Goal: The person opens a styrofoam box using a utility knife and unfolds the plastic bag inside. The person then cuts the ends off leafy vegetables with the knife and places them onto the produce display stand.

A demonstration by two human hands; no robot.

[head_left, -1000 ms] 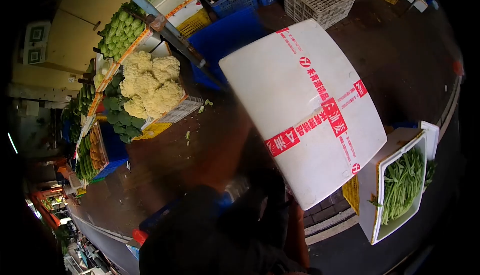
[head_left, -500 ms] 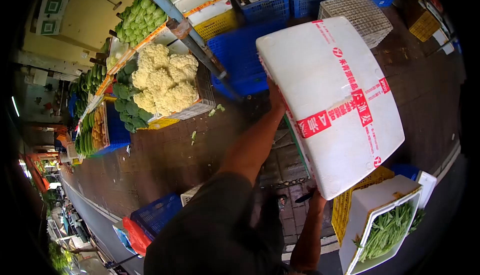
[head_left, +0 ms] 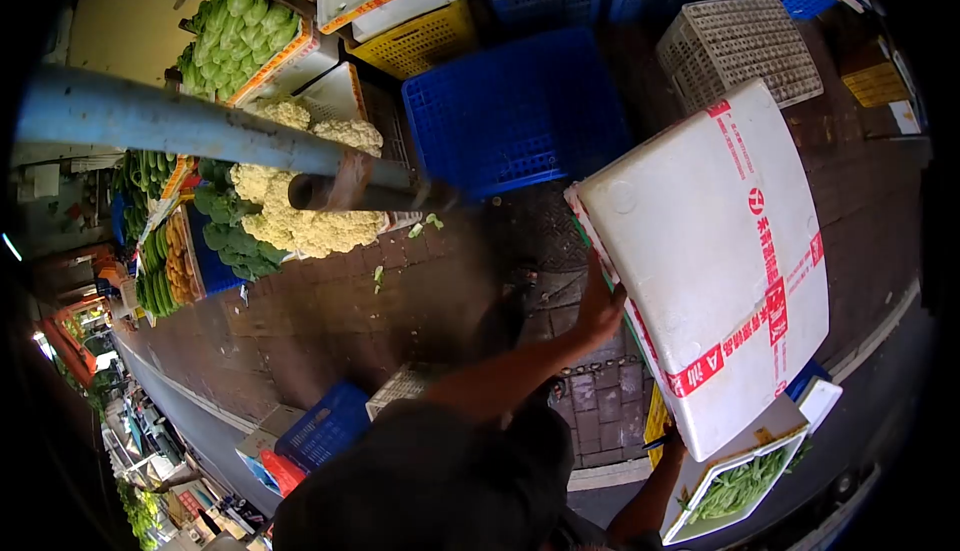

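Fingers (head_left: pixel 597 279) of the left hand (head_left: pixel 601 312) bent in close against the long side of a white foam box (head_left: pixel 705 251), part hidden there, with hold of the box. Right hand (head_left: pixel 672 444) at the lower corner of the same box, mostly behind it; cannot tell how far open its fingers.

Box tilted, above the paved floor (head_left: pixel 610 401), in the right half of the view; top face crossed by red and white tape (head_left: pixel 772 296). Just below in view, an open foam box (head_left: pixel 735 438) of green vegetables (head_left: pixel 740 489), partly covered by the held one. Behind the far end, a pale crate (head_left: pixel 745 51).

To the left of the held box, a large blue crate (head_left: pixel 515 111) on the floor. Farther left, cauliflower (head_left: pixel 320 231) beside broccoli (head_left: pixel 238 236), lettuce (head_left: pixel 245 36) heaped above in view. Blue pole (head_left: pixel 160 126) slanting across the cauliflower. Near the dark sleeve (head_left: pixel 400 461), a smaller blue crate (head_left: pixel 322 428).
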